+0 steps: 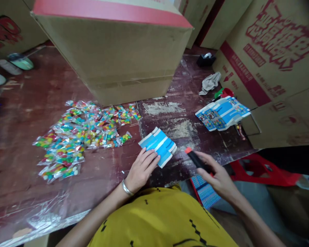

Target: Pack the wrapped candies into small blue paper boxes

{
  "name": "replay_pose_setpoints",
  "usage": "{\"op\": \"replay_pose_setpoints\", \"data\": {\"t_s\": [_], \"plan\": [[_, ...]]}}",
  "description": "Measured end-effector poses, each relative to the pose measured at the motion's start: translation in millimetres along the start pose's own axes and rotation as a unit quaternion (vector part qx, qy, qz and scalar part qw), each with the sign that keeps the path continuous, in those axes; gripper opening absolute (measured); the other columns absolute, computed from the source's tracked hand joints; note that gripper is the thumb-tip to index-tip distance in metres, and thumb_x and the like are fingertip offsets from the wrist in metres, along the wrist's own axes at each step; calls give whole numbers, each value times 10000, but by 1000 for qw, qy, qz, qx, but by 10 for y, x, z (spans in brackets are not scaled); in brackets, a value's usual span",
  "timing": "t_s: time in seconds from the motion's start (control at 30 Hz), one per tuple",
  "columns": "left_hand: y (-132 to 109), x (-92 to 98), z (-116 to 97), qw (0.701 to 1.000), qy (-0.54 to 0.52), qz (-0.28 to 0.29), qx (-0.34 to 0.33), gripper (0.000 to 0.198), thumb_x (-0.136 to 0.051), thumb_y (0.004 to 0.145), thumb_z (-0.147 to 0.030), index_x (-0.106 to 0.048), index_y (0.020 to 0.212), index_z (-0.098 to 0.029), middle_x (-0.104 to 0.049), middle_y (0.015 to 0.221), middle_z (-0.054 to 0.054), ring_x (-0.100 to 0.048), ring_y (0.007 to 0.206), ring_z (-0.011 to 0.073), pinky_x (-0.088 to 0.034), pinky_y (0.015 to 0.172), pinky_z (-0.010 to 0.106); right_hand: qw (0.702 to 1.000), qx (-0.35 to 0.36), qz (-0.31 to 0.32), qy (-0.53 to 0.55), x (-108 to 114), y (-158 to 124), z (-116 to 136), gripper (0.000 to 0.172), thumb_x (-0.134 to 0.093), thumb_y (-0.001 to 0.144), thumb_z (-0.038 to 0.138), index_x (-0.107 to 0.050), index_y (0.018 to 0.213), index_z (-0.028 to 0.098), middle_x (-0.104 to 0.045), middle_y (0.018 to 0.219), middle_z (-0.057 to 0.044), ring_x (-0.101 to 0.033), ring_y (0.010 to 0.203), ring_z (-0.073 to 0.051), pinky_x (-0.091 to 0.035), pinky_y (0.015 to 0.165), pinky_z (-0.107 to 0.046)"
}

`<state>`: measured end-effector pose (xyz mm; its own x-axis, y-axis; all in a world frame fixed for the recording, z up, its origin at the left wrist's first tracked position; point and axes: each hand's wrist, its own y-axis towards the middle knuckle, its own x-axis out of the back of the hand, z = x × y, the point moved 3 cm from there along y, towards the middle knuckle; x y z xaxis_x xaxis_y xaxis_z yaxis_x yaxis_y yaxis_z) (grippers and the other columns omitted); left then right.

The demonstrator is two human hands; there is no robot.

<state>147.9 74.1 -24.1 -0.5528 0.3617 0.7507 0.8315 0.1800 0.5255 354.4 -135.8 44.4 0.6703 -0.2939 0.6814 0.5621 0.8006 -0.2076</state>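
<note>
Shirt, blue cardboard, carton (Chinese lettering)

Large carton: stands as a wall straight ahead, candy packets heaped at its foot.
Left tabletop: bare way round the packets.
Middle lane: open between blue card and blue stack, back past large carton.
Right edge: blue stack, cloth, side carton block.
Black tool: juts into lane's near end.
</note>
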Motion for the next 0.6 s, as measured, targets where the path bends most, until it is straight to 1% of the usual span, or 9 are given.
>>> {"op": "replay_pose_setpoints", "data": {"t_s": [0.07,0.1,0.13,0.2,0.27,0.47,0.53,0.6], "plan": [[-19,-5,-20,1000,-9,-15,6,453,-553,892,-115,-482,1339,-150,-636,1212,125,-476,1275,257,-365,1104,553,998,50,36,14,-275,56,253,508,-558,884,356,-466,1376,268,-567,1341,-73,-558,1187,-256,-442,1008,-397],[-26,-6,-30,1000,-14,-20,9,444,-555,892,-117,-488,1330,-145,-635,1216,127,-474,1276,257,-373,1101,548,996,69,47,9,-385,84,330,494,-550,891,344,-477,1375,276,-572,1336,-69,-559,1186,-254,-441,1010,-397],[-31,-8,-37,1000,-19,-21,13,433,-550,895,-116,-495,1324,-144,-632,1223,130,-474,1276,257,-381,1097,545,995,85,58,0,-474,108,379,489,-541,897,334,-478,1379,281,-582,1323,-68,-567,1174,-252,-449,1001,-393],[-37,-10,-42,999,-27,-25,22,412,-529,905,-114,-507,1314,-153,-629,1228,131,-486,1268,256,-394,1088,542,992,100,72,-25,-575,140,412,490,-524,908,321,-464,1393,291,-607,1275,-70,-593,1121,-243,-473,963,-379],[-39,-9,-38,999,-34,-31,26,401,-520,908,-112,-519,1306,-160,-641,1208,126,-503,1254,253,-401,1086,537,990,102,81,-50,-595,154,406,502,-511,917,315,-437,1413,296,-623,1222,-73,-612,1062,-232,-492,920,-364],[-41,-17,-10,998,-36,-33,26,407,-491,922,-113,-511,1322,-183,-658,1190,115,-522,1245,238,-406,1083,527,986,93,96,-100,-536,146,442,512,-492,928,317,-404,1433,325,-626,1099,-62,-619,965,-218,-510,838,-334],[-50,-26,-2,999,-32,-36,23,407,-495,921,-117,-509,1322,-182,-659,1192,115,-529,1238,240,-413,1077,528,987,80,76,-113,-510,153,445,518,-485,934,317,-388,1442,323,-617,1089,-65,-615,959,-219,-505,834,-337],[-64,-40,5,999,-28,-36,22,406,-510,915,-122,-512,1318,-177,-657,1201,114,-530,1236,243,-413,1077,530,989,67,43,-122,-468,163,429,515,-480,937,316,-385,1444,313,-612,1092,-71,-613,963,-223,-500,840,-341]]}}
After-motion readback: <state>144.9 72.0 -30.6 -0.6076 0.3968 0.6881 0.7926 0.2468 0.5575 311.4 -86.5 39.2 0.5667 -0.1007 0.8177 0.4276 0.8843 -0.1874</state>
